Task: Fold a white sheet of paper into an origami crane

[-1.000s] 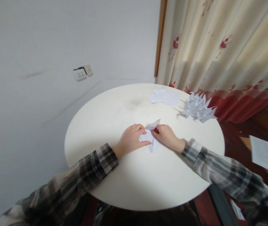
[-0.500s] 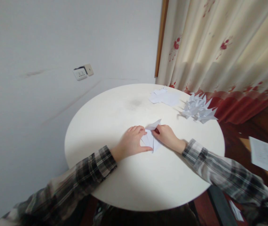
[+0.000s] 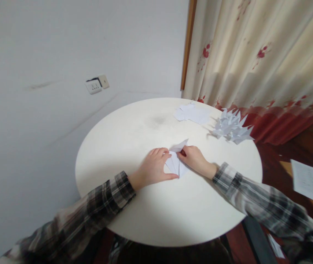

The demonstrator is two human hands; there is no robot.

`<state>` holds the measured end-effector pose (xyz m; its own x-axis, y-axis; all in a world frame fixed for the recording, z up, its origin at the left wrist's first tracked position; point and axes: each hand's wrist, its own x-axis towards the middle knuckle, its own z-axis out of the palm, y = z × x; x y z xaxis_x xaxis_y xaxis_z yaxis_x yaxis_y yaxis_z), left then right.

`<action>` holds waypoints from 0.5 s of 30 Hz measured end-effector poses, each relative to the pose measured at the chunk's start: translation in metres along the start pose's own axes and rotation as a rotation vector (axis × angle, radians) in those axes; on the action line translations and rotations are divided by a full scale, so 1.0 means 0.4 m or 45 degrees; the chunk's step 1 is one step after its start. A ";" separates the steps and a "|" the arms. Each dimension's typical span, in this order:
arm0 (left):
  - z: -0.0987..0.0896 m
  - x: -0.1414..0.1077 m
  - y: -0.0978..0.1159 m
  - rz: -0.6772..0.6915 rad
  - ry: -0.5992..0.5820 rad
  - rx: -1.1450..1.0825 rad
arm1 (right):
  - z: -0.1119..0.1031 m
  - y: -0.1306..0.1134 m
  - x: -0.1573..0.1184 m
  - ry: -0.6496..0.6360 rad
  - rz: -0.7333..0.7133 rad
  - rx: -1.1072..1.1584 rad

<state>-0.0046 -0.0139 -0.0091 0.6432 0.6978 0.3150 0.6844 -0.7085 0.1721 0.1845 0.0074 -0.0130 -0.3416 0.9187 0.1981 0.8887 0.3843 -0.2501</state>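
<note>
A small sheet of white folded paper [image 3: 174, 162] lies on the round white table [image 3: 156, 216], with creases running down to a point near me. My left hand [image 3: 155, 167] holds its left side down: the fingertips rest at the upper left edge and the outstretched thumb touches the lower tip. My right hand [image 3: 194, 158] is closed in a pinch on the right side of the paper, below a raised flap that stands up from its far end. The right fingertips are partly hidden under that flap.
Loose white paper pieces [image 3: 192, 113] lie near the table's far edge. Right of them stands a cluster of pointed folded paper shapes [image 3: 232, 126]. A curtain [image 3: 255, 66] hangs behind the table, and a wall socket [image 3: 93, 86] is at left. Written sheets [image 3: 312, 181] lie off to the right.
My left thumb has shifted very slightly downward at the paper's lower tip. The right hand and the raised flap have hardly moved.
</note>
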 end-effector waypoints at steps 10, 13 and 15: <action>0.005 0.014 -0.047 0.007 0.033 -0.275 | 0.005 -0.002 -0.009 -0.001 0.003 -0.008; 0.016 0.028 -0.076 -0.127 0.088 -0.396 | 0.010 -0.003 -0.016 0.004 -0.003 -0.024; 0.022 0.040 -0.089 -0.212 0.127 -0.475 | 0.012 -0.007 -0.022 0.003 -0.009 -0.025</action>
<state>-0.0156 0.0233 -0.0184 0.4856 0.8054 0.3399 0.5932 -0.5892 0.5486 0.1837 -0.0013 -0.0186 -0.3471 0.9158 0.2022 0.8920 0.3890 -0.2303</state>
